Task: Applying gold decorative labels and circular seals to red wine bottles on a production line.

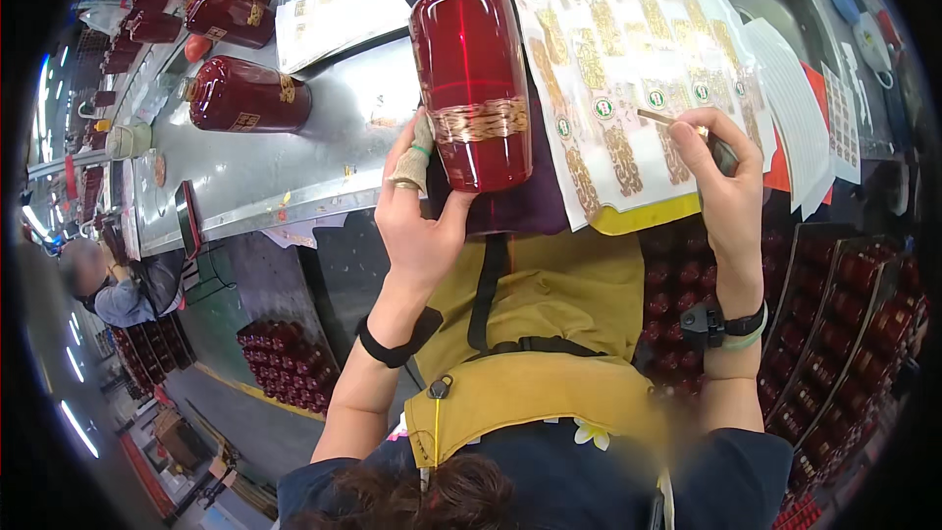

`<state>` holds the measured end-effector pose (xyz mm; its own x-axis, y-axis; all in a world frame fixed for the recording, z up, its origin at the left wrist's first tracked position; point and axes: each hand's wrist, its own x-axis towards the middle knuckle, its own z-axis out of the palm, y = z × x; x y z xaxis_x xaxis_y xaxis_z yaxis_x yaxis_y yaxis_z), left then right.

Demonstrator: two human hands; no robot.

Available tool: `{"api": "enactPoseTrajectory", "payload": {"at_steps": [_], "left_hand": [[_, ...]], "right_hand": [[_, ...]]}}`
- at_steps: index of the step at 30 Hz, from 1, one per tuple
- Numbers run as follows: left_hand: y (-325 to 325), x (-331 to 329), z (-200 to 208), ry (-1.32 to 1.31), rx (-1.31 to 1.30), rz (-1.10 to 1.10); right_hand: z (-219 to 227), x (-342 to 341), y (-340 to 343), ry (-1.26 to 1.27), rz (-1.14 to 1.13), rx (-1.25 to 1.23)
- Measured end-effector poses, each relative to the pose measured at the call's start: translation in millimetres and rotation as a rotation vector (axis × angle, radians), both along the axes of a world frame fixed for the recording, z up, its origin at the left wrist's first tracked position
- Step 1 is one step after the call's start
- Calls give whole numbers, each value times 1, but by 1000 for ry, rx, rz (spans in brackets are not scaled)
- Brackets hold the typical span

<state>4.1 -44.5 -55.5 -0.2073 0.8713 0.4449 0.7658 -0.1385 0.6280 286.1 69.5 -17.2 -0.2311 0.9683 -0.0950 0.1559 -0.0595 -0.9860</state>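
Clearly, the red bottle (473,59) is set before the person, just left of the white sheet of gold decals (628,64), with a dark purple cloth (545,201) showing beneath and beside it. Its long axis runs away from the body, leaning slightly left toward the neck; the neck points at the far side, and the base faces the person. Whether it lies quite flat or tilted, I cannot tell. A gold band (481,122) circles the lower part, square to that axis, and a thin red line of light follows the body lengthwise.

The left hand (424,206) grasps the bottle by its base, covered fingers along the left flank. The right hand (721,152) pinches a thin tool (655,117) above the decals, its tip pointing left.

On the metal surface (343,162), a second bottle (245,95) has its neck turned left.
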Motion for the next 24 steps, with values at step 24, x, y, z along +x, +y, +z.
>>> {"api": "enactPoseTrajectory", "payload": {"at_steps": [24], "left_hand": [[9,48,32,245,-195,73]], "right_hand": [[3,-32,-14,73,46,-63]]}}
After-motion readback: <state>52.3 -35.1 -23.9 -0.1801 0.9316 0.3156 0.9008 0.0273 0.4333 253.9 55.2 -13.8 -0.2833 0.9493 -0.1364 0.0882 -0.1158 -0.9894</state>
